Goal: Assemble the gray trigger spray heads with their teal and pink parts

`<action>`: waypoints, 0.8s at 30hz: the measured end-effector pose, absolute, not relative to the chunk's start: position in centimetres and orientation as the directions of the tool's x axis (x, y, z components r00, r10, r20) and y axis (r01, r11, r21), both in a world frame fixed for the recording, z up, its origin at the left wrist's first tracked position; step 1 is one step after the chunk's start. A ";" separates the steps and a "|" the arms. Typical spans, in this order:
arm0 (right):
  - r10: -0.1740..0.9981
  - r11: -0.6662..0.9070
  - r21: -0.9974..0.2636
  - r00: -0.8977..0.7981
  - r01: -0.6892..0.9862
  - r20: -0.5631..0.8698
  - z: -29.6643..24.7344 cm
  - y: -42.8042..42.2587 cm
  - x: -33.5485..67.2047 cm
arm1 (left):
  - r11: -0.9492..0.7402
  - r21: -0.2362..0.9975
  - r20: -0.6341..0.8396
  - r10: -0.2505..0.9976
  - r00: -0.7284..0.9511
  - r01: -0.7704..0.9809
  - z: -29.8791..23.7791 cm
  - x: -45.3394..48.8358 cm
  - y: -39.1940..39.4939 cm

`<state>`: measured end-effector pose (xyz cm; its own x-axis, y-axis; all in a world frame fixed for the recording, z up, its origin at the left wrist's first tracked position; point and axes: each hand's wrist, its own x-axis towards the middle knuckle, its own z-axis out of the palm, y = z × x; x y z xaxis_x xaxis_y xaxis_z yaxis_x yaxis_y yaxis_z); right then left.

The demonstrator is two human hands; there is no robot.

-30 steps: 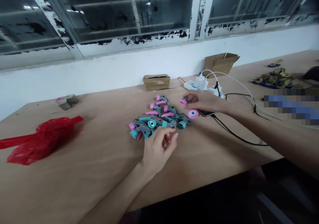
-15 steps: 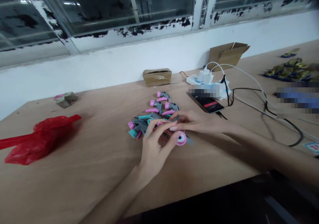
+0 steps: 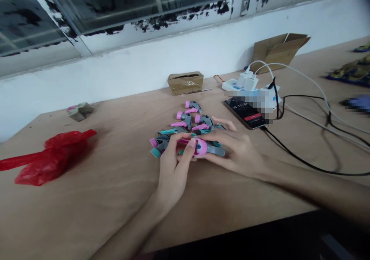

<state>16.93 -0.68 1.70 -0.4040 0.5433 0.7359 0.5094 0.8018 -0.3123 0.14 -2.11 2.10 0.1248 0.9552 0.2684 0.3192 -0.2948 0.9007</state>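
Observation:
A pink and grey trigger sprayer head (image 3: 201, 148) is pinched between the thumb and fingers of my left hand (image 3: 175, 167). Its pink collar faces me, and the grey part sticks out to the right. My right hand (image 3: 243, 152) grips the same sprayer from the right, thumb below and fingers above. Behind both hands is a pile of similar sprayer heads (image 3: 162, 141) with pink or teal parts, partly covered by my fingers. Just beyond the pile lie several pink and grey sprayer heads (image 3: 185, 118), apart from one another.
A red plastic bag (image 3: 54, 156) lies at left, near a small greyish block (image 3: 80, 111). Along the wall stand a small cardboard box (image 3: 185, 84) and a larger open one (image 3: 277, 53). A phone (image 3: 245, 113), power strip (image 3: 231, 85) and cables (image 3: 303, 163) occupy the right.
The held sprayer head has turned; its round collar end faced me before, and its grey part now points right. My right hand has come lower, around it. The view has shifted slightly.

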 end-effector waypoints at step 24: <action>0.266 0.855 0.073 -0.554 0.514 0.789 -1.9 -1.4 19.1 | -0.604 0.635 0.124 0.696 0.708 0.482 4.7 -1.4 -1.6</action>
